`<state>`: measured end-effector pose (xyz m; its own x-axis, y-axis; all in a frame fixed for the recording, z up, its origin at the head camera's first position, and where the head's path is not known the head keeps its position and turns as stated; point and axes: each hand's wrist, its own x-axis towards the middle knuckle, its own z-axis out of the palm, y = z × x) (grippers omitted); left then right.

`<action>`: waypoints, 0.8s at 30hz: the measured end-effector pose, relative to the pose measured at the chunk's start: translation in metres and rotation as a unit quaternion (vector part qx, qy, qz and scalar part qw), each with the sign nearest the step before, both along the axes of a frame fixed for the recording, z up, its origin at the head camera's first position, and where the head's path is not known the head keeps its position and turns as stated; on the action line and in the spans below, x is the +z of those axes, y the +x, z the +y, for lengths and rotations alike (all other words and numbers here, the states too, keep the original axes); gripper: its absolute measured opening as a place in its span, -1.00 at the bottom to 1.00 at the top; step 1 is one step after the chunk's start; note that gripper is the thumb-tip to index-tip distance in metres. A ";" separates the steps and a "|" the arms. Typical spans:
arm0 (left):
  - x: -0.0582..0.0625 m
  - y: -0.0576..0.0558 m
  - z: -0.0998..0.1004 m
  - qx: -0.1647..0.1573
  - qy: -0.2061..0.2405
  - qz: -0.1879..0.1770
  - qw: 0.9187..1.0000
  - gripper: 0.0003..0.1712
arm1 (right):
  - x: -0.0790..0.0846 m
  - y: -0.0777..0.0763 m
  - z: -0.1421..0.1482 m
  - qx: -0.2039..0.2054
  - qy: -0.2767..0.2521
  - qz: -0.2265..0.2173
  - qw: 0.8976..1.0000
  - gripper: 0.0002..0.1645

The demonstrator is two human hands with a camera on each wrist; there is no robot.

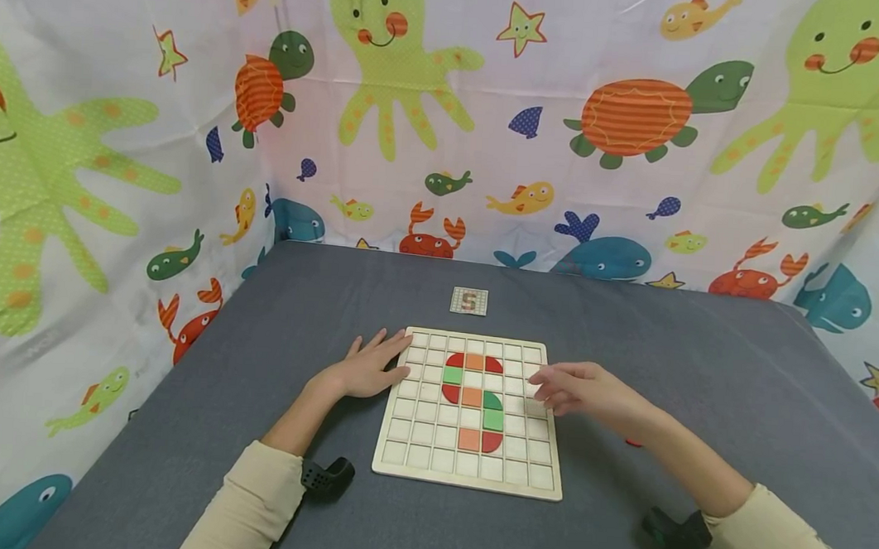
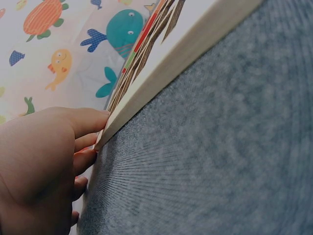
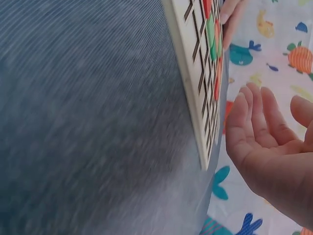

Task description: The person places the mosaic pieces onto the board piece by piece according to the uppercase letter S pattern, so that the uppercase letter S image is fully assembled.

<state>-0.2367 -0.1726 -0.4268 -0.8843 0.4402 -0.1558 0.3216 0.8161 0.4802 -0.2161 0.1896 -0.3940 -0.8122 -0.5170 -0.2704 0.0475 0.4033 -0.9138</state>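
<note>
A white gridded board (image 1: 466, 484) lies on the grey cloth. Red quarter-round pieces (image 1: 493, 365), orange square pieces (image 1: 471, 396) and green pieces (image 1: 492, 419) form an S-like figure in its cells. My left hand (image 1: 366, 368) rests at the board's left edge with fingers spread; in the left wrist view its fingertips touch the board's rim (image 2: 161, 80). Over the right edge of the board hovers my right hand (image 1: 581, 388), its fingers loosely bent. The right wrist view shows nothing held in that hand (image 3: 274, 152), with the thumb apart from the fingers.
A small patterned card (image 1: 470, 301) with an S figure lies beyond the board. Partly hidden by my right forearm is a red piece (image 1: 634, 442) on the grey cloth (image 1: 591, 515). A curtain with sea animals (image 1: 551, 139) encloses the table's back and sides.
</note>
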 end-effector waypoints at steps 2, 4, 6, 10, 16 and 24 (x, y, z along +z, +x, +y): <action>0.000 0.000 0.000 -0.001 -0.001 -0.001 1.000 -0.28 | -0.001 -0.001 0.006 -0.006 0.000 -0.004 1.000 -0.34; 0.000 0.000 0.000 -0.001 -0.001 0.000 1.000 -0.28 | -0.002 -0.001 0.013 -0.017 -0.002 -0.012 1.000 -0.33; 0.000 0.000 0.000 -0.001 0.000 0.000 1.000 -0.28 | -0.003 -0.001 0.019 -0.027 0.000 -0.018 0.999 -0.32; 0.001 0.000 0.000 -0.001 0.002 -0.001 1.000 -0.28 | -0.004 -0.002 0.031 -0.048 0.005 -0.029 0.998 -0.27; 0.002 0.001 0.000 -0.001 0.000 -0.001 1.000 -0.28 | -0.006 0.000 0.050 -0.050 -0.003 -0.029 0.998 -0.19; 0.000 0.000 -0.001 -0.002 0.004 0.000 1.000 -0.28 | -0.008 0.003 0.069 -0.044 0.002 -0.010 0.999 -0.21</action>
<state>-0.2365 -0.1731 -0.4269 -0.8827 0.4443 -0.1531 0.3240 0.8114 0.4865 -0.2127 0.2588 -0.4021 -0.8484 -0.4434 -0.2893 0.1010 0.4008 -0.9106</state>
